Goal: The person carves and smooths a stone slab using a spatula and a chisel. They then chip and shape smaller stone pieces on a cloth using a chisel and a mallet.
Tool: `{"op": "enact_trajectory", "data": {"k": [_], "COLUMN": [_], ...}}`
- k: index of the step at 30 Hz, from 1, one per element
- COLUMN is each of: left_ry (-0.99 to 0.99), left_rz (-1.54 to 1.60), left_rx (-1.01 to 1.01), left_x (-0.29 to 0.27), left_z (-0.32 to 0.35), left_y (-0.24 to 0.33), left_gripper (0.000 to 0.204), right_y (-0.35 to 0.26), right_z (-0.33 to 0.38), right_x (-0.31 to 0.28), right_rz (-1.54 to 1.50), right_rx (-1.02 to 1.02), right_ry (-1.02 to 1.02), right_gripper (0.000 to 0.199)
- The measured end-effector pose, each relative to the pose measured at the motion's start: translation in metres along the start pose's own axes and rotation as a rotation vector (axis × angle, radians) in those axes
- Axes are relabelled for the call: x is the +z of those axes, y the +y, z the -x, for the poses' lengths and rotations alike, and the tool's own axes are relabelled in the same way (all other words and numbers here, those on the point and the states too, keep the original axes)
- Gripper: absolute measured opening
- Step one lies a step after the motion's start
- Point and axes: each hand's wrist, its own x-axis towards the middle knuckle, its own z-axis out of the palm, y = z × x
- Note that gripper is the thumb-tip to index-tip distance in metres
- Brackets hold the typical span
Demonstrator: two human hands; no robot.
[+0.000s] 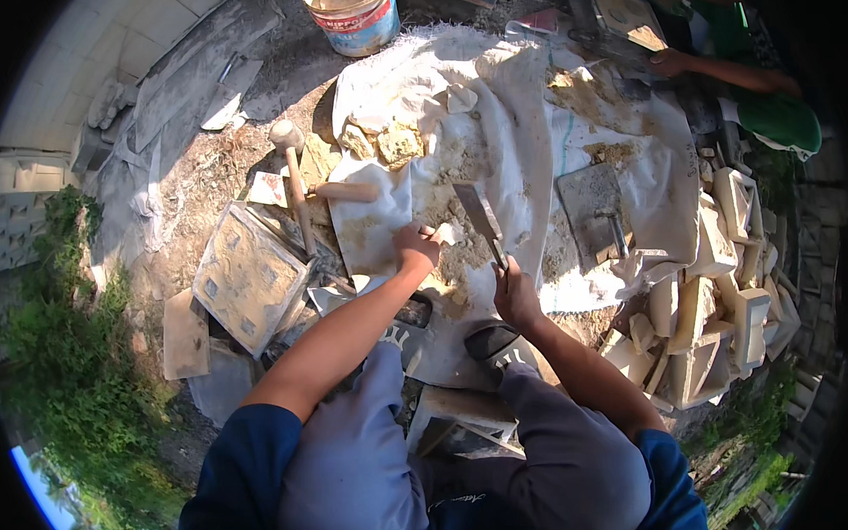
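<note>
While my right hand (515,292) gripped the flat steel chisel (479,216), my left hand (415,246) pinched a small pale stone chip (447,233) on the white sacking (505,90).

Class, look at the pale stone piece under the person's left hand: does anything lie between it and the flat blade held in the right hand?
Nothing visible does. The blade in the right hand hangs just right of the stone piece held by the left hand; only sandy cloth lies between.

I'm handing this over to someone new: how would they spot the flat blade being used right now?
Start at the big white sheet spread over the ground. Near its front edge, the right hand grips a broad flat blade slanting up and left. Unlike the square trowel lying loose on its right, it is long, narrow and held.
</note>
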Motion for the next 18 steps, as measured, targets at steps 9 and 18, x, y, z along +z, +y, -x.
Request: {"op": "enact_trajectory", "data": {"k": [9,18], "left_ry": [-0.077,-0.135], "left_rz": [0.222,0.226], "left_rx": [-0.043,-0.132], "left_x": [0.014,0.020], "left_z": [0.002,0.015], "left_y": [-0.008,0.022], "left_gripper": [0.017,0.016], "right_y": [-0.019,0.021], "right_z": [-0.026,-0.006], "right_x": [-0.043,-0.019], "right_rz": [0.035,0.135], "right_rx": [0.039,0.199], "right_ry": [0.001,-0.171], "right_gripper": [0.027,0.021]}}
